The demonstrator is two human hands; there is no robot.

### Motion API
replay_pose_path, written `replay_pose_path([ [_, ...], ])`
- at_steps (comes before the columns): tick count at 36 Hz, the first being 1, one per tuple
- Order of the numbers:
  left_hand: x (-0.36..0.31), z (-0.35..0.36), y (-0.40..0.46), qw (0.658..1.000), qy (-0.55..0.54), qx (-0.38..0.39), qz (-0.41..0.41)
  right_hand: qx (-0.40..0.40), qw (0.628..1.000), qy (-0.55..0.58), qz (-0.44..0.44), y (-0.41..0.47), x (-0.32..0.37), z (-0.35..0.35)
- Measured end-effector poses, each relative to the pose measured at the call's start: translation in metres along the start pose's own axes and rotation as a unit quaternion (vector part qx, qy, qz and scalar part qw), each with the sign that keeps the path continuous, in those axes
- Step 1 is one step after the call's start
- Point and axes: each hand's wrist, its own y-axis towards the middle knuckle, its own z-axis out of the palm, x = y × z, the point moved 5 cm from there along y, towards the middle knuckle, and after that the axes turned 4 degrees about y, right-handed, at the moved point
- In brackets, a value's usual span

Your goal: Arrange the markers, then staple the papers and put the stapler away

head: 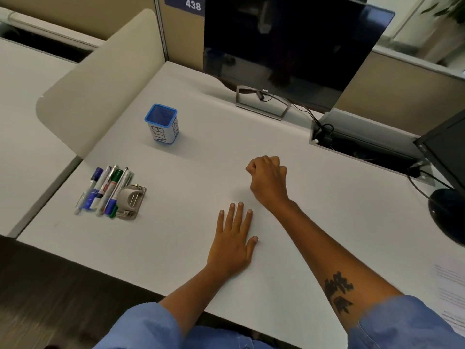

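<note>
sleeves (pixel 146 326): blue, rolled up | right forearm: dark tattoo (pixel 338 292)

Readable text: "438" in white on the blue sign (pixel 185 3) atop the partition. "DELL" on the monitor (pixel 289 46) bottom bezel. "BTN" printed sideways on two faces of the blue-rimmed pen cup (pixel 163 124). Print on the papers (pixel 450 295) at right edge is too blurred to read.
</note>
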Motion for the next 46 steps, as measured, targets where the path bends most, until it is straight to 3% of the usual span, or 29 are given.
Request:
replay_pose_path([
  [9, 0.001, -0.004, 0.002, 0.999, -0.024, 0.024, 0.001, 0.005, 0.995, 0.051, -0.083, 0.087, 0.114, 0.021],
  [18, 0.005, -0.002, 0.007, 0.998, -0.029, 0.052, 0.025, 0.023, 0.992, 0.028, -0.123, 0.169, 0.194, 0.056],
  [46, 0.003, 0.008, 0.015, 0.994, -0.048, 0.094, 0.022, 0.004, 0.986, 0.146, -0.082, 0.201, 0.202, 0.079],
])
